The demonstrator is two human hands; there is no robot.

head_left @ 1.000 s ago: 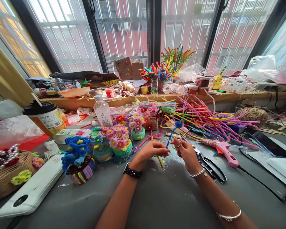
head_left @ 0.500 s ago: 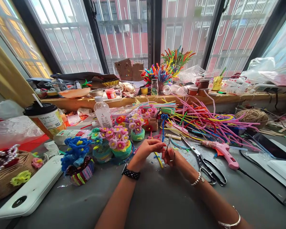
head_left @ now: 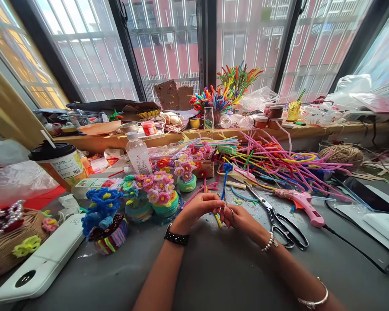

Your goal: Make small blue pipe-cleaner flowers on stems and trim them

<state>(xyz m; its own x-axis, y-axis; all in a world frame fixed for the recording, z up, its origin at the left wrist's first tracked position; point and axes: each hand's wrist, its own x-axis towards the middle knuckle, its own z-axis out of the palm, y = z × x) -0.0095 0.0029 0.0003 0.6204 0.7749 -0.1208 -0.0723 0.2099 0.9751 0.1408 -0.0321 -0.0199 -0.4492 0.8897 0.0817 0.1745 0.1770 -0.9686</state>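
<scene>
My left hand (head_left: pixel 201 207) pinches the lower end of a blue pipe-cleaner flower (head_left: pixel 227 167), whose stem stands nearly upright above the grey table (head_left: pixel 214 268). My right hand (head_left: pixel 241 219) is pressed against the left hand at the stem's base. It is closed on small metal scissors (head_left: pixel 229 210), of which only a thin tip shows. A black watch is on my left wrist, and bead and metal bracelets are on my right arm.
Large black-handled scissors (head_left: pixel 277 222) and a pink glue gun (head_left: pixel 300 201) lie just right of my hands. Behind them is a pile of pipe cleaners (head_left: pixel 272 162). Flower pots (head_left: pixel 162 194), a blue flower pot (head_left: pixel 105 216), a bottle (head_left: pixel 138 153), a cup (head_left: pixel 60 162) and a white power bank (head_left: pixel 42 263) stand to the left.
The blue flower swung from leaning right to nearly upright. My right hand with the small scissors moved left and closed in against my left hand at the stem's base.
</scene>
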